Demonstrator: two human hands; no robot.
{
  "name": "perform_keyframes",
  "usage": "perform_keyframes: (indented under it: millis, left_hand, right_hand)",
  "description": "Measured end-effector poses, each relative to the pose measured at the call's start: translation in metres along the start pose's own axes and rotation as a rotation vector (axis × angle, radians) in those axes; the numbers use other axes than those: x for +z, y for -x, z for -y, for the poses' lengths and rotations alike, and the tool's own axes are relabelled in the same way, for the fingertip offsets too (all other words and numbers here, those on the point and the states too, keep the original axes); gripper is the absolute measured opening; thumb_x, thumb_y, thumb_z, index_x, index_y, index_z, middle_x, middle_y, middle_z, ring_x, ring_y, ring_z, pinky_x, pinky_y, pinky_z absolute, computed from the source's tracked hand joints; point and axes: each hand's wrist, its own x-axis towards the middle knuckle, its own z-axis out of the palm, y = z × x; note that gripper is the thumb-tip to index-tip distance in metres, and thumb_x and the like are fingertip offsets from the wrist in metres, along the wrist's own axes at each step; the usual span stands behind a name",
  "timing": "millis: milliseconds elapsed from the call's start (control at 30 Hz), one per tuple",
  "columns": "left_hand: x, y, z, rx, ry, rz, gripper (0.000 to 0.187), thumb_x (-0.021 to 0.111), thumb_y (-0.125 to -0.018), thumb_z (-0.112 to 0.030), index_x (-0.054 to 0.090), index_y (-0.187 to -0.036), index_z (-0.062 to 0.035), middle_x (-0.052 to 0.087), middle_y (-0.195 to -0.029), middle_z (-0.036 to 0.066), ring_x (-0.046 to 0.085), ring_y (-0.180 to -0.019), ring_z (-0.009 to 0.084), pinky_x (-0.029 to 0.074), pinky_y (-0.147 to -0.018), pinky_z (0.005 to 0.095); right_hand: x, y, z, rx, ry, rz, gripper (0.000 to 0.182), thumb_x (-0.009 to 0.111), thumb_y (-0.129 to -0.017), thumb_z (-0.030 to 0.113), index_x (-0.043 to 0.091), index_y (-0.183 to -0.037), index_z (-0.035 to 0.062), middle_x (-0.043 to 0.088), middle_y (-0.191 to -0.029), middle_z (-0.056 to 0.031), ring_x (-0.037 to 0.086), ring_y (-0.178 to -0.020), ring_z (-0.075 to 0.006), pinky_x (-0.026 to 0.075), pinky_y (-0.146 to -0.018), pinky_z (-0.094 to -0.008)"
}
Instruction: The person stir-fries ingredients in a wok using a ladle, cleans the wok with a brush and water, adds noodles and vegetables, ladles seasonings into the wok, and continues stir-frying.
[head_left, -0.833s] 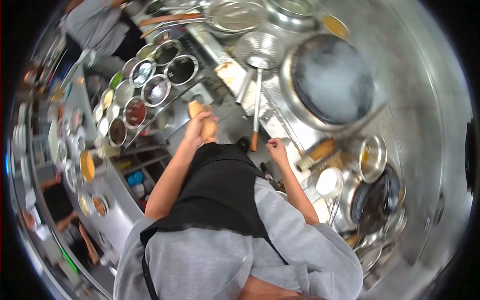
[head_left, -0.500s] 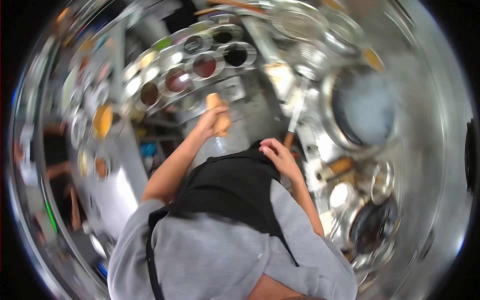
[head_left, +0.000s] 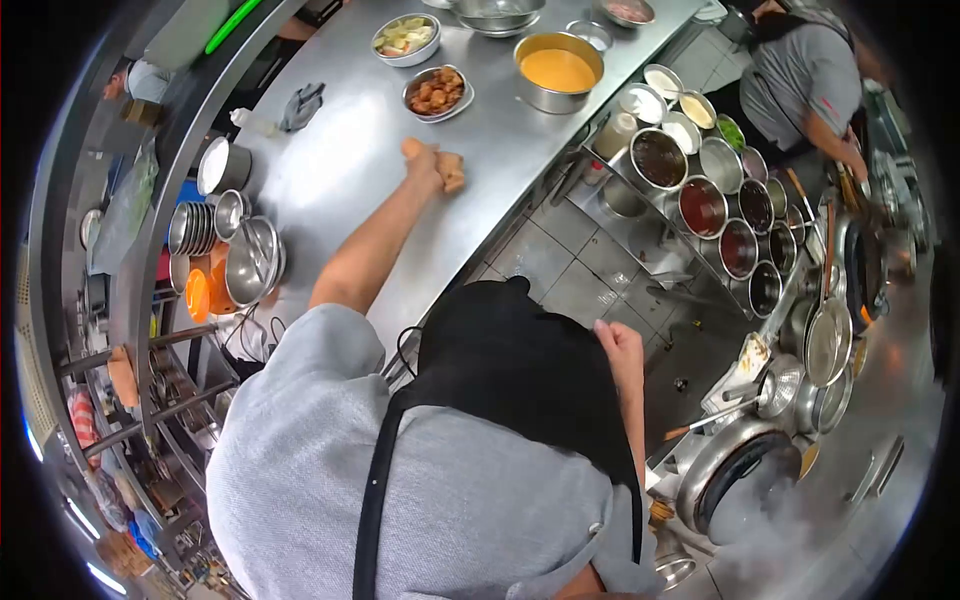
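Swung from above the floor to over the desk, your left hand clenches a tan cloth slanting far-left to near-right, while whether your right hand, near and rightward, grips anything I cannot tell.

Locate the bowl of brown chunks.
In the head view's upper centre, the bowl sits on the counter beyond the left hand, left of the orange-filled pot.

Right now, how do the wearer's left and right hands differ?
The left hand is closed around a tan cloth, while no held thing shows in the right hand. The left hand is stretched out over the steel counter; the right hand is close in, beside the black apron. Both are bare.
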Motion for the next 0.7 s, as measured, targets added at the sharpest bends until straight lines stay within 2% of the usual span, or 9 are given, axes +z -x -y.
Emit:
perform_keyframes:
  millis: [33,67,167,300,400,500,567,633,700]
  left_hand:
    - [-0.018,-0.013,-0.033,0.073,0.024,-0.079,0.029,0.064,-0.094,-0.020,0.049,-0.104,0.0028,0.062,-0.087,0.017,0.063,-0.064,0.0302,0.053,-0.048,0.0444]
    - [-0.007,-0.013,-0.044,0.305,0.034,-0.455,0.035,0.070,-0.090,-0.012,0.047,-0.110,0.0043,0.061,-0.096,0.018,0.066,-0.069,0.0300,0.057,-0.053,0.0440]
    - [0.037,0.024,-0.072,0.477,0.002,-0.543,0.052,0.077,-0.087,-0.016,0.043,-0.119,0.0075,0.061,-0.104,0.019,0.067,-0.078,0.0303,0.059,-0.058,0.0408]
    - [-0.017,-0.088,-0.098,0.608,-0.322,-0.667,0.062,0.081,-0.078,-0.023,0.052,-0.121,0.0098,0.063,-0.109,0.018,0.067,-0.094,0.0272,0.058,-0.076,0.0378]
    - [-0.007,-0.072,-0.108,0.644,-0.347,-0.498,0.035,0.068,-0.084,-0.010,0.051,-0.115,-0.0073,0.057,-0.109,0.013,0.065,-0.089,0.0257,0.056,-0.062,0.0359]
    - [0.024,-0.027,-0.095,0.635,-0.099,-0.141,0.044,0.056,-0.088,-0.037,0.057,-0.118,-0.0063,0.063,-0.106,0.010,0.065,-0.085,0.0241,0.054,-0.058,0.0356]
    - [0.049,0.015,-0.083,0.637,0.052,-0.024,0.060,0.049,-0.090,-0.056,0.061,-0.120,-0.0057,0.066,-0.103,0.008,0.064,-0.082,0.0230,0.053,-0.055,0.0355]
    - [0.072,0.057,-0.071,0.693,0.056,-0.082,0.079,0.041,-0.092,-0.074,0.065,-0.122,-0.0051,0.069,-0.101,0.006,0.064,-0.079,0.0220,0.052,-0.052,0.0353]
    - [0.091,0.085,-0.060,0.769,-0.098,-0.326,0.045,0.063,-0.083,-0.036,0.058,-0.104,0.0032,0.065,-0.082,0.016,0.057,-0.055,0.0270,0.044,-0.039,0.0390]
  right_hand:
    - [0.000,0.001,0.015,-0.017,0.151,0.067,0.040,0.067,-0.097,0.027,0.057,-0.070,-0.0006,0.044,-0.061,0.0008,0.040,-0.061,-0.0072,0.036,-0.055,-0.0292]
    - [0.006,0.005,0.025,-0.043,0.060,0.082,0.033,0.066,-0.097,0.025,0.063,-0.077,-0.0010,0.050,-0.064,-0.0004,0.044,-0.064,-0.0072,0.039,-0.058,-0.0282]
    - [0.011,0.026,0.023,-0.057,-0.025,0.273,0.023,0.062,-0.099,0.015,0.073,-0.112,-0.0001,0.067,-0.082,-0.0027,0.057,-0.080,-0.0073,0.049,-0.076,-0.0245]
    - [-0.027,0.049,0.019,0.225,0.015,0.325,0.022,0.067,-0.095,0.018,0.074,-0.095,-0.0031,0.061,-0.072,0.0046,0.052,-0.072,-0.0046,0.043,-0.063,-0.0247]
    - [-0.069,0.060,-0.015,0.213,-0.080,-0.177,0.021,0.063,-0.098,0.024,0.073,-0.096,0.0055,0.051,-0.060,0.0073,0.043,-0.050,-0.0030,0.033,-0.045,-0.0229]
    - [-0.128,0.081,-0.116,0.250,-0.240,-0.786,0.023,0.065,-0.096,0.024,0.068,-0.107,0.0035,0.055,-0.066,0.0015,0.048,-0.050,-0.0042,0.036,-0.042,-0.0227]
    - [-0.172,0.098,-0.270,0.484,0.056,-1.213,0.051,0.073,-0.085,0.039,0.065,-0.117,-0.0001,0.072,-0.095,-0.0138,0.069,-0.085,-0.0241,0.054,-0.072,-0.0406]
    - [-0.174,0.117,-0.265,1.060,0.436,-1.314,0.078,0.073,-0.076,0.057,0.060,-0.125,-0.0019,0.065,-0.117,-0.0301,0.059,-0.116,-0.0464,0.046,-0.098,-0.0530]
    - [-0.171,0.125,-0.269,1.152,0.250,-1.400,0.088,0.075,-0.072,0.064,0.059,-0.124,-0.0058,0.064,-0.115,-0.0309,0.058,-0.118,-0.0464,0.044,-0.102,-0.0523]
